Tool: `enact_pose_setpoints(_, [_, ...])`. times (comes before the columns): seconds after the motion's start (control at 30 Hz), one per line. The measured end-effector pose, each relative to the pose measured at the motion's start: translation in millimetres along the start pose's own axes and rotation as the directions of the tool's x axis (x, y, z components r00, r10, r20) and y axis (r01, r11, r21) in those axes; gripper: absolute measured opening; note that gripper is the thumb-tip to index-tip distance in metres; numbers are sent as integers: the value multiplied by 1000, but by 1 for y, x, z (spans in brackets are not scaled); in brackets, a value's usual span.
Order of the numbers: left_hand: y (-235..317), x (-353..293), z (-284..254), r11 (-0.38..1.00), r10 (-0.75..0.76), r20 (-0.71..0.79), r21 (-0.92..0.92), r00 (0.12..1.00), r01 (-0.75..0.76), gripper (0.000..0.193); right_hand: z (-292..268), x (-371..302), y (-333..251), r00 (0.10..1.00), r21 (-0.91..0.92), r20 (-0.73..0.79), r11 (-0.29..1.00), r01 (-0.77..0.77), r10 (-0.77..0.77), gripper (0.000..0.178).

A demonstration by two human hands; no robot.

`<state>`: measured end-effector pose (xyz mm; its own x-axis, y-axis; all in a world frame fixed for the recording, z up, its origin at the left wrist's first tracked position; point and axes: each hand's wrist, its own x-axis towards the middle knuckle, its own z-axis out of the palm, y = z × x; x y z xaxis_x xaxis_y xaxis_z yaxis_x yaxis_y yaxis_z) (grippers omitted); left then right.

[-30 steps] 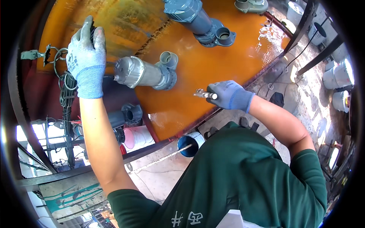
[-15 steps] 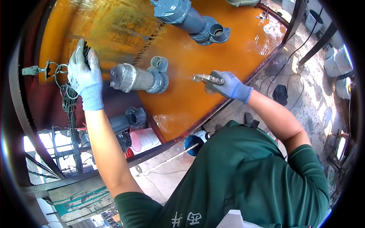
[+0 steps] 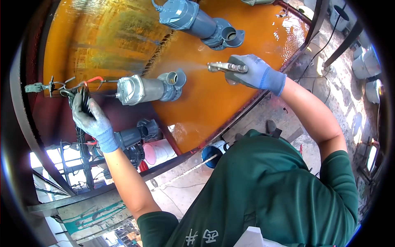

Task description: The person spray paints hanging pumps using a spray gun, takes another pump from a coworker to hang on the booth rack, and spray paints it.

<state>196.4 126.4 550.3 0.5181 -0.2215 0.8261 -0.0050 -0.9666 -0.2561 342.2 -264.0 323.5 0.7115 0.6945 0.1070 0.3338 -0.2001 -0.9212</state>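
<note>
In my gloved right hand (image 3: 257,74) is a metal spray gun (image 3: 224,67), its nozzle facing left and a fine mist coming from it. Left of the gun hangs a submersible pump (image 3: 146,89), bare silver on its body and blue-grey around its outlet end. My gloved left hand (image 3: 92,119) has its fingers closed around a coiled black cable (image 3: 85,101) beside the pump's left end. A metal hook with an orange-red part (image 3: 95,79) shows just above that hand. Farther away, a second pump (image 3: 197,24) is blue-grey all over.
Behind the pumps spreads a wet orange-yellow panel (image 3: 214,94) with a dark red rim. A third blue-grey pump (image 3: 135,133) hangs near a pink-and-white bucket (image 3: 160,153). A blue bucket (image 3: 210,156) stands close to my body. White buckets (image 3: 367,64) line the right side.
My left hand has come down and nearer, and now grips the cable coil. My right hand has moved slightly away with the spray gun. The nearer pump has turned a little.
</note>
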Motion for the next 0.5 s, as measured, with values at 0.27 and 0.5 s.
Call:
enact_pose_setpoints(0.27, [-32,-25,-29,964,-260,-33,-73,965,257,40,-34,-10,-19,993,-77,117,997,-10,19,25])
enact_pose_setpoints(0.5, [-71,-11,-50,906,-388,68,208,919,368,48,-55,-5,-34,893,-322,431,947,15,132,23])
